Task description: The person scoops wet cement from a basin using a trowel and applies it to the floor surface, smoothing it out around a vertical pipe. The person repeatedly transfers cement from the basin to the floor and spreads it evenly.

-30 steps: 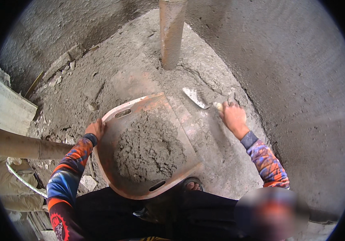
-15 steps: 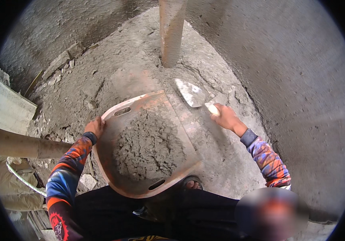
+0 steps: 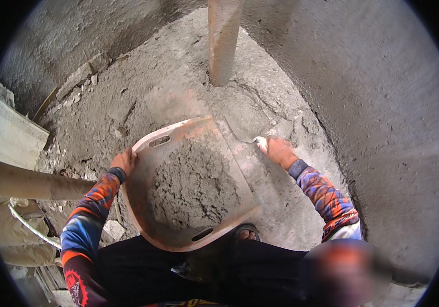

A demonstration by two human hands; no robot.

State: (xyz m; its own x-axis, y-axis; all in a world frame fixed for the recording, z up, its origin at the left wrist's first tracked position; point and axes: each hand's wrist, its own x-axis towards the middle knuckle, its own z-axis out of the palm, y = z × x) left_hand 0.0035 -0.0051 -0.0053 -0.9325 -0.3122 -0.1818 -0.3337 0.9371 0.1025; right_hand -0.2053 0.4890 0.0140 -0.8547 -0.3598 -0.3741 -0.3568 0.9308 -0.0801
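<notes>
A shallow, worn orange mortar pan [image 3: 136, 204] with slots cut in its rim lies before me on the ground. Wet grey mortar [image 3: 196, 184] is heaped inside it. My left hand [image 3: 125, 161] is closed on the pan's left rim, below the far slot. On the other side, my right hand [image 3: 279, 152] grips the pale handle of a pointed trowel [image 3: 261, 141]. The trowel's blade points left toward the pan's far right corner and appears nearly edge-on, hard to tell from the grey floor.
An upright post [image 3: 223, 46] stands beyond the pan. Rough plastered walls rise ahead and along the right [image 3: 383, 102]. A round pole [image 3: 30, 179] juts in at the left, below a pale board [image 3: 12, 133]. My sandalled foot [image 3: 247, 233] is beside the pan's near edge.
The trowel has turned from showing its flat face to nearly edge-on and come lower. My right hand shifted slightly left. My left hand still holds the pan's rim.
</notes>
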